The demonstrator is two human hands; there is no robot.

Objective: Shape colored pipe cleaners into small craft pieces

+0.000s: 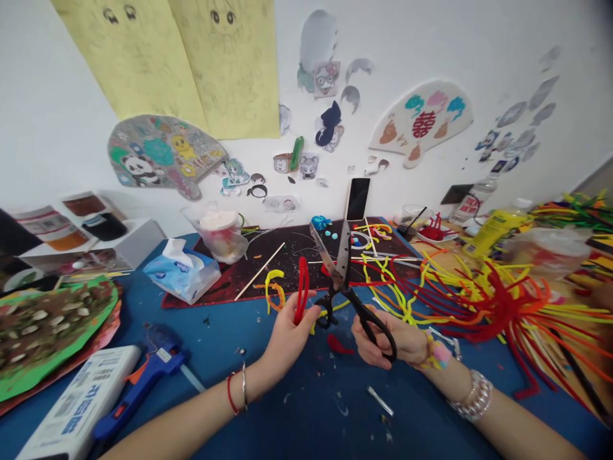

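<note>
My left hand point(287, 338) pinches a red pipe cleaner point(302, 291), which is bent into a narrow upright loop. My right hand point(385, 338) grips a pair of black-handled scissors point(342, 281) by the handles. Their steel blades point up and away, slightly apart, and stand just right of the red loop. The scissors' near finger ring sits close to my left fingertips. A small red scrap point(339, 344) lies on the blue table surface point(297, 409) below my hands.
A big tangle of red, yellow and orange pipe cleaners point(498, 300) spreads at right. Ahead lie a dark cutting mat point(268, 268), tissue packet point(182, 271) and plastic cup point(220, 233). A blue glue gun point(153, 377) lies at left.
</note>
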